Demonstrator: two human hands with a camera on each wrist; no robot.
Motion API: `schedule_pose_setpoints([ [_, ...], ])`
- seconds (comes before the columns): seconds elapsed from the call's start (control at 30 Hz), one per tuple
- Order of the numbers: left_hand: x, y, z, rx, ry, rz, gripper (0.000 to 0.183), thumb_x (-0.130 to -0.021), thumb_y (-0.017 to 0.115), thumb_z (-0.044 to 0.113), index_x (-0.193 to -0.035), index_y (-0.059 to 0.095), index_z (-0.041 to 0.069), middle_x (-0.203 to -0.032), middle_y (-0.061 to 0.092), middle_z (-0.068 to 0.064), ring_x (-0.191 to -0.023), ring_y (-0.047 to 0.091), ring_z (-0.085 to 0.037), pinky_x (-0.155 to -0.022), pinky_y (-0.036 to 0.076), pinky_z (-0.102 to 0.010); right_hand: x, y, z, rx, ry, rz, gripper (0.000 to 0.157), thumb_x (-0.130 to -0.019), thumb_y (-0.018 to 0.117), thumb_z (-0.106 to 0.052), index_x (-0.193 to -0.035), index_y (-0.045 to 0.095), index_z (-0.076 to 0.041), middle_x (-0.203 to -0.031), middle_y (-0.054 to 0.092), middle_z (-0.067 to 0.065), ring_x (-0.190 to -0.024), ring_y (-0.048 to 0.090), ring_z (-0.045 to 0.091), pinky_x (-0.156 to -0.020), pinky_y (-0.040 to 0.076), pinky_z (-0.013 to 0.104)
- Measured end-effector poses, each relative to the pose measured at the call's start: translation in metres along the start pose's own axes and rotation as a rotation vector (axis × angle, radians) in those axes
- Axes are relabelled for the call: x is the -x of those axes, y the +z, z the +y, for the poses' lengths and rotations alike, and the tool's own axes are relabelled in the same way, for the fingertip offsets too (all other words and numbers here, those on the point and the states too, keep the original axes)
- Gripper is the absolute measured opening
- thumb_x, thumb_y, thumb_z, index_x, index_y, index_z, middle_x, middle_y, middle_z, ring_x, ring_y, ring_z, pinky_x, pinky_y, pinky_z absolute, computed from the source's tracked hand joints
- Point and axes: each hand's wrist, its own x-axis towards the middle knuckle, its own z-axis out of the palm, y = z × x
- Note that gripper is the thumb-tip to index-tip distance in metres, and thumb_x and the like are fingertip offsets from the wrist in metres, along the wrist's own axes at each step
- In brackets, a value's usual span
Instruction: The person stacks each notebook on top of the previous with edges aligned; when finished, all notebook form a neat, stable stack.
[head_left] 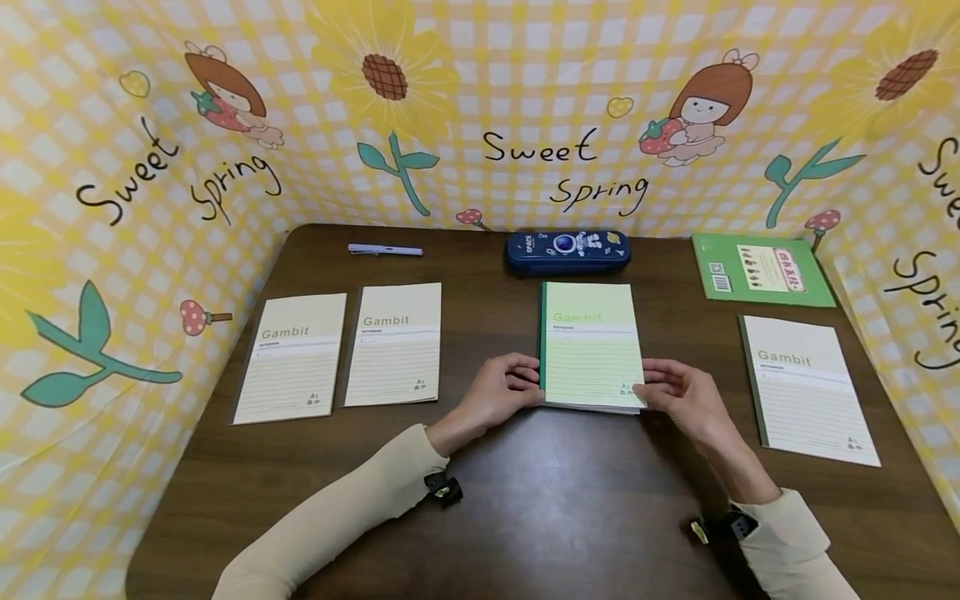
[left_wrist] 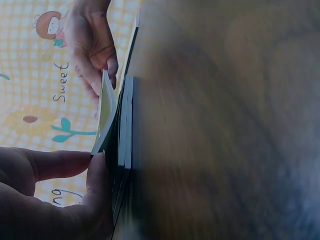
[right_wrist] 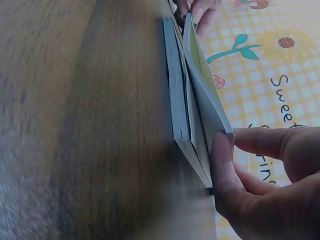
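Note:
A notebook with a pale green "Gambit" cover (head_left: 591, 350) lies over a small stack of notebooks (right_wrist: 176, 95) in the middle of the table. My left hand (head_left: 504, 390) pinches its near left corner between thumb and finger, and my right hand (head_left: 686, 400) pinches the near right corner. In the right wrist view, the top notebook (right_wrist: 212, 107) bows and stands apart from the stack along its near edge. The left wrist view shows the same gap above the stacked notebooks (left_wrist: 128, 120).
Two cream notebooks (head_left: 289, 358) (head_left: 393, 346) lie to the left, another cream notebook (head_left: 810, 387) to the right. Along the back are a lilac pen (head_left: 386, 250), a navy pencil case (head_left: 567, 252) and a green book (head_left: 761, 271). Checked cloth (head_left: 525, 100) walls the table.

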Motion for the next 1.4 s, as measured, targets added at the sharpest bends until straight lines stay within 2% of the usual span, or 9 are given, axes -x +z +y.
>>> schedule_pose_setpoints([
  [0.23, -0.001, -0.003, -0.001, -0.052, -0.049, 0.013, 0.051, -0.092, 0.078, 0.014, -0.14, 0.063, 0.005, -0.121, 0.071, -0.013, -0.105, 0.072, -0.023, -0.087, 0.06, -0.033, -0.002, -0.001, 0.002, 0.105, -0.004, -0.022, 0.049, -0.099, 0.073, -0.019, -0.141, 0.059, 0.002, -0.128, 0.065, 0.025, -0.089, 0.066, 0.006, -0.073, 0.058, 0.023],
  [0.43, -0.002, -0.002, -0.001, 0.01, -0.098, -0.024, 0.05, -0.097, 0.075, 0.018, -0.142, 0.061, 0.003, -0.122, 0.069, -0.015, -0.098, 0.072, -0.017, -0.082, 0.064, -0.031, 0.0, 0.0, 0.006, 0.097, -0.009, -0.037, 0.047, -0.101, 0.069, -0.019, -0.141, 0.059, 0.004, -0.122, 0.065, 0.024, -0.088, 0.067, 0.005, -0.076, 0.061, 0.022],
  [0.7, -0.005, -0.002, 0.001, -0.02, -0.082, -0.067, 0.049, -0.1, 0.071, 0.023, -0.143, 0.061, 0.002, -0.122, 0.069, -0.016, -0.095, 0.074, -0.018, -0.082, 0.064, -0.032, 0.001, -0.002, 0.008, 0.104, 0.007, -0.037, 0.048, -0.104, 0.065, -0.023, -0.144, 0.058, 0.003, -0.126, 0.064, 0.024, -0.092, 0.066, 0.006, -0.078, 0.062, 0.021],
  [0.83, -0.007, -0.003, 0.002, -0.046, -0.08, -0.062, 0.05, -0.101, 0.071, 0.025, -0.144, 0.06, 0.002, -0.122, 0.069, -0.015, -0.098, 0.073, -0.021, -0.082, 0.064, -0.032, 0.001, -0.002, 0.008, 0.099, 0.023, -0.054, 0.05, -0.105, 0.065, -0.025, -0.146, 0.056, 0.003, -0.129, 0.063, 0.025, -0.093, 0.068, 0.009, -0.078, 0.061, 0.021],
  [0.93, -0.009, -0.003, 0.004, -0.142, -0.032, -0.029, 0.054, -0.101, 0.07, 0.028, -0.146, 0.057, 0.003, -0.123, 0.069, -0.013, -0.105, 0.072, -0.022, -0.088, 0.062, -0.034, 0.002, -0.003, 0.008, 0.104, 0.027, -0.067, 0.052, -0.105, 0.065, -0.028, -0.147, 0.055, 0.002, -0.134, 0.062, 0.026, -0.095, 0.07, 0.011, -0.079, 0.062, 0.022],
  [1.17, -0.014, 0.005, 0.015, -0.457, 0.201, 0.031, 0.06, -0.101, 0.069, 0.033, -0.152, 0.052, 0.007, -0.134, 0.061, -0.016, -0.122, 0.062, -0.03, -0.105, 0.053, -0.046, 0.013, -0.016, 0.01, 0.141, -0.002, -0.093, 0.054, -0.105, 0.064, -0.033, -0.148, 0.055, 0.0, -0.141, 0.062, 0.027, -0.104, 0.073, 0.02, -0.081, 0.063, 0.024],
  [1.3, -0.016, 0.016, 0.025, -0.599, 0.299, 0.038, 0.056, -0.101, 0.069, 0.033, -0.149, 0.055, 0.007, -0.143, 0.055, -0.017, -0.131, 0.055, -0.033, -0.11, 0.048, -0.048, 0.02, -0.03, 0.016, 0.174, -0.051, -0.087, 0.051, -0.106, 0.063, -0.031, -0.145, 0.056, 0.0, -0.137, 0.064, 0.027, -0.103, 0.074, 0.016, -0.08, 0.063, 0.025],
  [1.4, -0.022, 0.026, 0.033, -0.706, 0.372, 0.013, 0.051, -0.102, 0.068, 0.034, -0.145, 0.059, 0.009, -0.146, 0.054, -0.015, -0.132, 0.054, -0.032, -0.112, 0.047, -0.046, 0.025, -0.041, 0.021, 0.239, -0.119, -0.048, 0.045, -0.106, 0.064, -0.027, -0.141, 0.06, 0.001, -0.132, 0.067, 0.026, -0.096, 0.074, 0.009, -0.075, 0.062, 0.024],
])
